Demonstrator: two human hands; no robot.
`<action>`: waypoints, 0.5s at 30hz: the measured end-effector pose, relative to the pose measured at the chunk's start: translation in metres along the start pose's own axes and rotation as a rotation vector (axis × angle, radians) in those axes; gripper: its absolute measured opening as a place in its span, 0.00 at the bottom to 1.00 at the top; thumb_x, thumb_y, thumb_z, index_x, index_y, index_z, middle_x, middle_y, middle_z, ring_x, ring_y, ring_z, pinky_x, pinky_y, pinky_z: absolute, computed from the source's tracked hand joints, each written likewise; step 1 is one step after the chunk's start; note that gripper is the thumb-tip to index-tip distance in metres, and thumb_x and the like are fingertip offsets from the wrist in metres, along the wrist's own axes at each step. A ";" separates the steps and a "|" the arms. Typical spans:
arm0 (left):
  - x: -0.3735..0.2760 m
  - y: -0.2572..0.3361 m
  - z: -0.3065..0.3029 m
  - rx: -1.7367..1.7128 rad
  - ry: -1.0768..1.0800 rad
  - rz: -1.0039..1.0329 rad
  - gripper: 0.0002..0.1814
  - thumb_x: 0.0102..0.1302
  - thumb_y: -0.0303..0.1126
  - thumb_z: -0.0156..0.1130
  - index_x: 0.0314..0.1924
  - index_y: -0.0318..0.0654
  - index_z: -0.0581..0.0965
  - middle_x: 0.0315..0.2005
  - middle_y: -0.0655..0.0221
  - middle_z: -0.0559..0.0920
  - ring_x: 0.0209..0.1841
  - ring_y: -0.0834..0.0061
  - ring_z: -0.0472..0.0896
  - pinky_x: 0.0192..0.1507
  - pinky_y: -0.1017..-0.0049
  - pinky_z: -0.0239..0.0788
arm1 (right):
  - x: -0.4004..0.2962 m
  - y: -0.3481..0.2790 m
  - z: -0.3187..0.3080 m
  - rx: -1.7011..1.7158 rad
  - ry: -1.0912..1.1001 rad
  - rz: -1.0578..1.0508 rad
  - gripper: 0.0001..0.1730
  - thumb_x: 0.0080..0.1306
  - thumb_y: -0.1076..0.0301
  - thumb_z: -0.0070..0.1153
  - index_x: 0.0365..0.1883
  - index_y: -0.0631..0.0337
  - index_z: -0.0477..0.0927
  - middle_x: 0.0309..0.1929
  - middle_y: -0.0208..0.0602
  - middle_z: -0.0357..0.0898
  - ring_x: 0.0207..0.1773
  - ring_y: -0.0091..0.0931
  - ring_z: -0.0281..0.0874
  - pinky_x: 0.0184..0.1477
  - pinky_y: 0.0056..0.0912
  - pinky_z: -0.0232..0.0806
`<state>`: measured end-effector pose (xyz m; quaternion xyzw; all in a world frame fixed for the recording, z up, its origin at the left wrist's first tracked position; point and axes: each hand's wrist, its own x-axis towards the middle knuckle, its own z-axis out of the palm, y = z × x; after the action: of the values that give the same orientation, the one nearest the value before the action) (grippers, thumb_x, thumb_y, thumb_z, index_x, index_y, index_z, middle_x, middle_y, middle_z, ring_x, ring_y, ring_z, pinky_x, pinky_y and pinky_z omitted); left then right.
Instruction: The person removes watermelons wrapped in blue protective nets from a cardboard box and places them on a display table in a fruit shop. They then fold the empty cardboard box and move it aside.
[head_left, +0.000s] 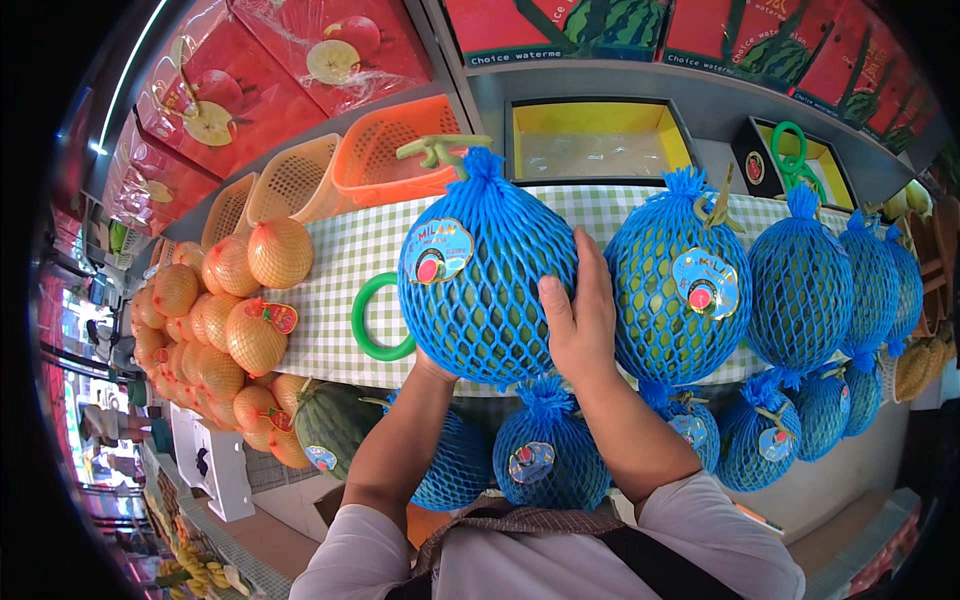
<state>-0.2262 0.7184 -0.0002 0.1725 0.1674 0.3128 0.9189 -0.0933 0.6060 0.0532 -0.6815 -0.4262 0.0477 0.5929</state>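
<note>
A watermelon in a blue foam net (484, 292) is between my two hands above a green-and-white checked tablecloth (330, 330). My right hand (585, 315) presses on its right side, thumb towards me. My left hand (437, 367) reaches under its lower left side, with the fingers hidden beneath the fruit. A green ring (361, 316) lies on the cloth just left of the melon. To the right, another netted watermelon (679, 285) stands close to my right hand, at the near end of a row of similar ones. The held melon has a round sticker and a dry stem.
Netted pomelos (217, 330) are piled at the left. Below the cloth's near edge sit a bare watermelon (334, 420) and several netted ones (551, 450). Behind stand an orange basket (397, 150), an open yellow-lined box (596, 139) and a box holding green rings (802, 161).
</note>
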 end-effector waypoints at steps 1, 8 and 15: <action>-0.003 0.002 0.002 -0.001 0.007 -0.006 0.30 0.69 0.51 0.38 0.63 0.40 0.61 0.60 0.58 0.67 0.59 0.61 0.69 0.60 0.58 0.61 | -0.001 0.003 0.002 0.017 0.001 0.016 0.40 0.66 0.46 0.44 0.60 0.75 0.57 0.60 0.66 0.58 0.62 0.53 0.57 0.63 0.48 0.50; -0.022 0.020 -0.007 0.126 0.129 -0.007 0.27 0.70 0.48 0.37 0.61 0.38 0.65 0.56 0.57 0.72 0.54 0.60 0.74 0.56 0.59 0.67 | -0.012 0.021 0.013 0.162 -0.024 0.182 0.40 0.67 0.45 0.41 0.60 0.78 0.56 0.60 0.65 0.58 0.63 0.52 0.57 0.64 0.46 0.49; -0.035 0.026 -0.027 0.230 0.260 0.026 0.24 0.70 0.43 0.39 0.60 0.36 0.65 0.55 0.58 0.73 0.53 0.62 0.74 0.55 0.62 0.68 | -0.027 0.018 0.014 0.166 0.035 0.135 0.35 0.68 0.52 0.43 0.61 0.75 0.56 0.63 0.63 0.54 0.65 0.51 0.53 0.66 0.45 0.46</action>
<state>-0.2771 0.7213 -0.0065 0.2368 0.3174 0.3232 0.8595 -0.1090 0.6013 0.0222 -0.6579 -0.3634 0.1109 0.6503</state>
